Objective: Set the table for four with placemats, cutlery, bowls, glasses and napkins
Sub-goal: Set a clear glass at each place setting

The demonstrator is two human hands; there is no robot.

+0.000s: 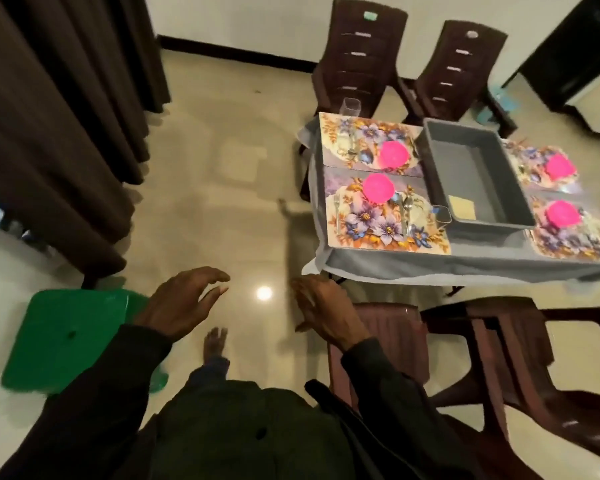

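Hands over floor: left hand, right hand, fingers relaxed.

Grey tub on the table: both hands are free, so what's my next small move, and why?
Probably step to the table and reach the right hand into the grey tub for the yellowish napkin: four placemats already carry pink bowls, yet no napkin shows on any.

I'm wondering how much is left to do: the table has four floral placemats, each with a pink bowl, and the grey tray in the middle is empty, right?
Not quite: the grey tray is not empty. The head view shows a pale yellow square, probably a napkin, lying in its near corner. The rest stands: four floral placemats, each with a pink bowl.
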